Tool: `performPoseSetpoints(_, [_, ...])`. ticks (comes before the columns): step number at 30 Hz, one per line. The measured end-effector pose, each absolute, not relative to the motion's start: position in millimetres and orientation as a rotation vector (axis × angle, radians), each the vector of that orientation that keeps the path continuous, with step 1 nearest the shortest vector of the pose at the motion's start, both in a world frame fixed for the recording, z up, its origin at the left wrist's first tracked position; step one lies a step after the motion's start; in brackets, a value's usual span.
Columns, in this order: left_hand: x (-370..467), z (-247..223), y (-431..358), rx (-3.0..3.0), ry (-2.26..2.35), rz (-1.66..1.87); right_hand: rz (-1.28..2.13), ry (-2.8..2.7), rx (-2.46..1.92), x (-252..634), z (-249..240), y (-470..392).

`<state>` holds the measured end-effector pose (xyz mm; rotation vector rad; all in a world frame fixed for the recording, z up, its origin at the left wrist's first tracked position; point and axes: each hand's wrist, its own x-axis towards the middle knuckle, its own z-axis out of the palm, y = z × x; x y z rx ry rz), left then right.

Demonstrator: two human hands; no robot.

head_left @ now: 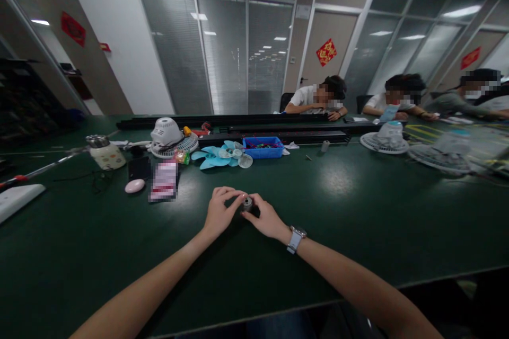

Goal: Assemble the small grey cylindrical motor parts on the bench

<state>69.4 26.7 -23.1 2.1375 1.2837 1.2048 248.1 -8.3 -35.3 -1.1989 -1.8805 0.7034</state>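
Observation:
A small grey metal cylinder, like the can of a small motor, stands at the middle of the green table with a dark hole in its top end. My right hand grips it from the right, thumb at its near side and fingers behind. From the left, my left hand pinches at its upper rim, with thumb and fingertips close together. My fingers cover parts of its sides. Whether its bottom touches the table, I cannot tell.
Beyond my hands lie light-blue fan blades and a blue bin of small parts. White fan housings stand left and right. A phone, a pink oval object and a jar are at left. Several people sit opposite.

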Motion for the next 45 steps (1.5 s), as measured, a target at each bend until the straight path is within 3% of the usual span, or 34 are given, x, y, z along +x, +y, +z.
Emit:
performPoseSetpoints(3, [61, -23, 32, 2.114, 1.351, 1.226, 0.720, -1.877, -1.210, 249, -33, -10])
performPoseSetpoints(14, [53, -43, 35, 2.310, 1.490, 0.721, 0.652, -1.798, -1.187, 249, -37, -10])
performPoseSetpoints(21, [53, -38, 31, 2.272, 1.482, 0.749, 0.442, -1.635, -1.314, 295, -37, 14])
performPoseSetpoints(27, [51, -44, 35, 2.244, 1.534, 0.816, 0.001, -1.298, -1.844, 390, -37, 44])
performPoseSetpoints(36, [51, -45, 36, 2.268, 1.536, 0.837, -0.074, -1.198, -2.095, 412, -33, 40])
performPoseSetpoints(41, [53, -46, 40, 2.139, 1.596, 1.045, -0.364, -1.503, -1.812, 352, -25, 24])
performPoseSetpoints(45, [54, -49, 42, 2.022, 1.634, 1.123, -0.043, -2.115, -1.345, 276, -26, -1])
